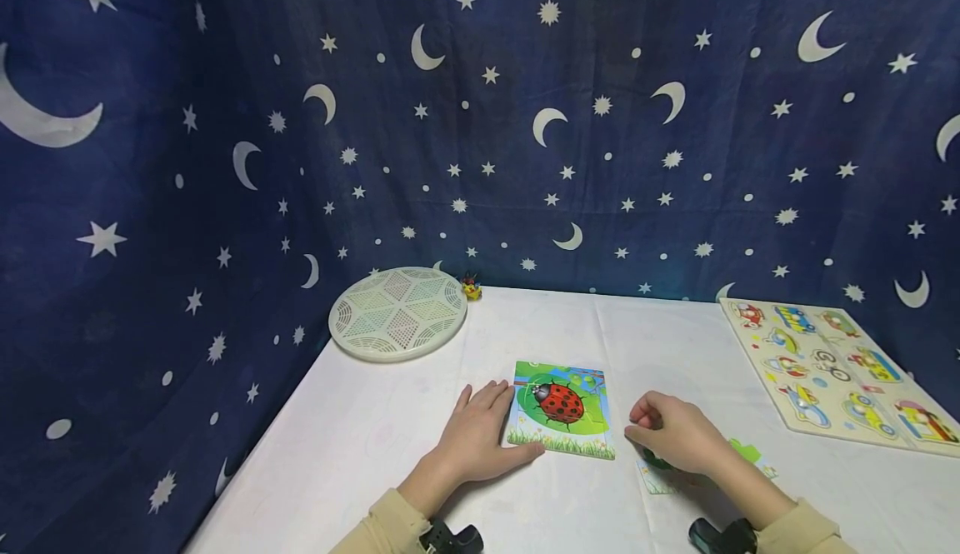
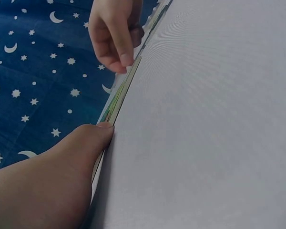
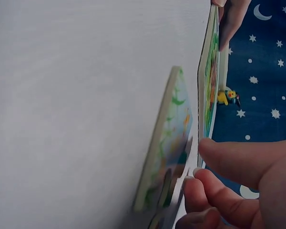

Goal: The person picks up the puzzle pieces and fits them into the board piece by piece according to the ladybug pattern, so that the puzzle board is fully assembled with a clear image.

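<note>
Head view: moderate, even light. White surface (image 1: 540, 325) bright; navy cloth backdrop (image 1: 510, 121) dimmer, darkest at far left. Soft-edged shadows below left hand (image 1: 480, 446) and right hand (image 1: 684, 433). Ladybird puzzle (image 1: 561, 408) reasonably crisp.

Left-wrist view: duller; surface flat grey, fine radiating banding near top; diffuse dark shadow beside left hand.

Right-wrist view: likewise grey, softly focused; nearer puzzle board (image 3: 168, 143) blurred, shade gathering around its lower end.

Light direction: cannot be told.
</note>
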{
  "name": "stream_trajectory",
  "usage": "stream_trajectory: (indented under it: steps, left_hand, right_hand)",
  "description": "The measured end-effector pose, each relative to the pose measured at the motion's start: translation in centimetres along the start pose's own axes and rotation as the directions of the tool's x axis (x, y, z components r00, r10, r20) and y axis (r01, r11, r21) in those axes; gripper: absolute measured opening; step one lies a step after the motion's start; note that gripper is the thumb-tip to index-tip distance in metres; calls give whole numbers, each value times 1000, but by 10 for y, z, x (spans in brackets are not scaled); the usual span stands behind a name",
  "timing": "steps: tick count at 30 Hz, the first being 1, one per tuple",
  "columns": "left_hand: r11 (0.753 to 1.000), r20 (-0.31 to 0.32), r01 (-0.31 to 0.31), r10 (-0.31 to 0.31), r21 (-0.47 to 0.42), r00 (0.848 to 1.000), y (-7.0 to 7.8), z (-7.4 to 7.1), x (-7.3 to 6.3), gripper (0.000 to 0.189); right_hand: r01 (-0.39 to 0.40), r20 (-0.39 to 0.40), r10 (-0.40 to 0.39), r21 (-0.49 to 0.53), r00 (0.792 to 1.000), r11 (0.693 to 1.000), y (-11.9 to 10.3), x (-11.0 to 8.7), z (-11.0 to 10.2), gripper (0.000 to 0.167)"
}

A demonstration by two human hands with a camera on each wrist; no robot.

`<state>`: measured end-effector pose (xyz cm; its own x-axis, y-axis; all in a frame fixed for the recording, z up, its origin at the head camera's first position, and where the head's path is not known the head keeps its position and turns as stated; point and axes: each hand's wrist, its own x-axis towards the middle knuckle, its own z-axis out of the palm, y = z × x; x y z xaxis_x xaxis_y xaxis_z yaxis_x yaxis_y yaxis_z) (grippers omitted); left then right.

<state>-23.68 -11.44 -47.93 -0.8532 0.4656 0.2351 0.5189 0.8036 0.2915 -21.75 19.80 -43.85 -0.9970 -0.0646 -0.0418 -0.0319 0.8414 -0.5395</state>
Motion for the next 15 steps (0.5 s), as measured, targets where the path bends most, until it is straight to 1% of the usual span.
stream_trajectory:
  steps: [3,11,15]
  left_hand:
    - [1000,3,3,-2,-5,1000,0,-1,1,99]
    - [1000,9,4,-4,9,1000,0,-1,0,100]
    - [1000,13,6,-6,15,1000,0,-1,0,100]
  right_hand:
    - [-11,13,11,-7,1000,1000,3,-4,-2,24]
    - [8,53,-7,-10,999,1000,8,-19,-5,24]
    - [23,91,-22,-9,996,1000,9,-26,-8,30]
